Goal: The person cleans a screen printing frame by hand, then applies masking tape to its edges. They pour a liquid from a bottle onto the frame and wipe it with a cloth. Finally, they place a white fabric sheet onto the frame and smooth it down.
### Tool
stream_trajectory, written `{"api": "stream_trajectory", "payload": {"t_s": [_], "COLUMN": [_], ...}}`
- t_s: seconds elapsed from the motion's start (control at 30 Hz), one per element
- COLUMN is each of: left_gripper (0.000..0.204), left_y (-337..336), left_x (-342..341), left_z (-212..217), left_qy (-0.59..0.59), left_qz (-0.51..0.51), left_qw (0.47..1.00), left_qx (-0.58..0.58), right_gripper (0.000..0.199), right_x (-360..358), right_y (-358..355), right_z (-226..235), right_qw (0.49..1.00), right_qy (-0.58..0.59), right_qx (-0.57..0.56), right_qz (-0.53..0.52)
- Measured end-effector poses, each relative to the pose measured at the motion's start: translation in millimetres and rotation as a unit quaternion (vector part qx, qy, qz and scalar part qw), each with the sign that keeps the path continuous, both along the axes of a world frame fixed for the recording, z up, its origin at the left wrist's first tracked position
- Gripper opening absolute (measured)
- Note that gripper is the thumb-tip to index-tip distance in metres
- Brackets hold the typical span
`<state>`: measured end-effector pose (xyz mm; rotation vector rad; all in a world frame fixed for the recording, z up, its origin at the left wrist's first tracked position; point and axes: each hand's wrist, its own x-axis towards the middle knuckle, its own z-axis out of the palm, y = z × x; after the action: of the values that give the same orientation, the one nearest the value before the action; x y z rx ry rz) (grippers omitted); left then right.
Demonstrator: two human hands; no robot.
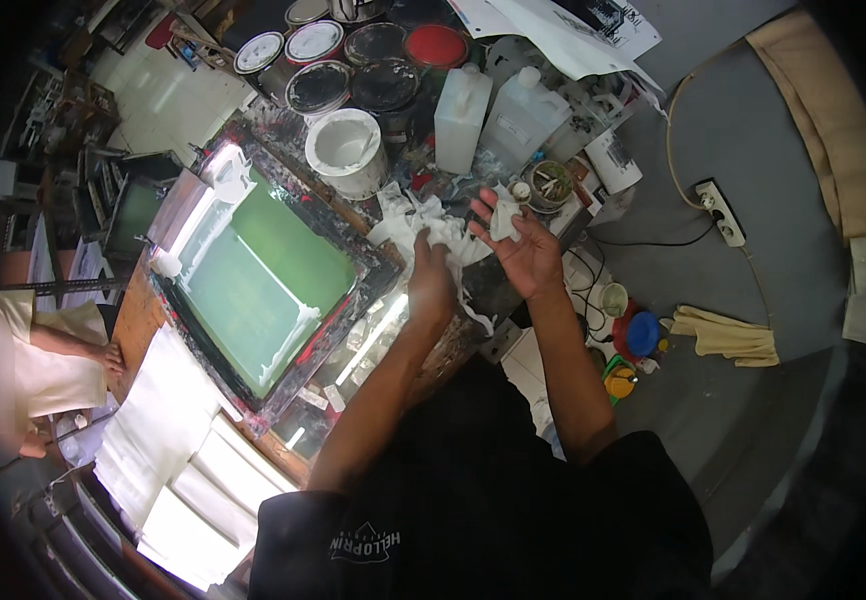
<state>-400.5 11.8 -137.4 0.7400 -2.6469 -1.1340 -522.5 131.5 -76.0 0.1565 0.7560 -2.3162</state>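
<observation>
My left hand (434,285) is closed on a crumpled white rag (415,212) at the bench's edge. Beside it, my right hand (531,258) is turned palm up, a small white scrap of cloth (504,219) pinched at its thumb while some fingers stand apart. Whether the scrap joins the rag, I cannot tell. To the left lies a screen-printing frame (305,352) with green mesh (298,245), streaked with white ink along one side and across the middle. A white tub of white ink (350,178) stands open just beyond the rag.
Several ink cans (318,88) crowd the back of the bench, next to two translucent jugs (461,120). White fabric (168,410) lies at the lower left, near another person (28,365). At right are a power strip (721,212) and a blue-and-red container (641,332).
</observation>
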Motion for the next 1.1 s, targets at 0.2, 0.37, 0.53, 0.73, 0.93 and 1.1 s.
{"api": "stream_trajectory", "payload": {"t_s": [0.2, 0.37, 0.53, 0.73, 0.93, 1.1], "left_gripper": [0.057, 0.083, 0.082, 0.077, 0.074, 0.079], "left_y": [-4, -27, -45, -54, -63, -68], "left_x": [-18, -85, -156, -132, -52, -18], "left_z": [62, 94, 73, 83, 144, 174], "left_qy": [-0.036, 0.135, 0.181, 0.216, 0.204, 0.145], "left_qz": [-0.045, 0.059, 0.148, 0.094, -0.023, -0.066], "left_qw": [0.980, 0.989, 0.972, 0.968, 0.977, 0.987], "left_qx": [-0.189, 0.013, 0.019, 0.090, 0.048, 0.023], "right_gripper": [0.047, 0.058, 0.045, 0.040, 0.034, 0.031], "right_x": [-9, -9, -12, -21, -63, -66], "right_y": [12, 22, 25, 14, -38, -57], "right_z": [1, 19, 7, 48, 90, 105], "right_qw": [0.936, 0.880, 0.885, 0.873, 0.799, 0.864], "right_qy": [0.211, 0.233, 0.245, 0.305, 0.443, 0.409], "right_qx": [0.260, 0.377, 0.331, 0.302, 0.325, 0.264], "right_qz": [-0.111, -0.173, -0.217, -0.231, -0.246, -0.131]}}
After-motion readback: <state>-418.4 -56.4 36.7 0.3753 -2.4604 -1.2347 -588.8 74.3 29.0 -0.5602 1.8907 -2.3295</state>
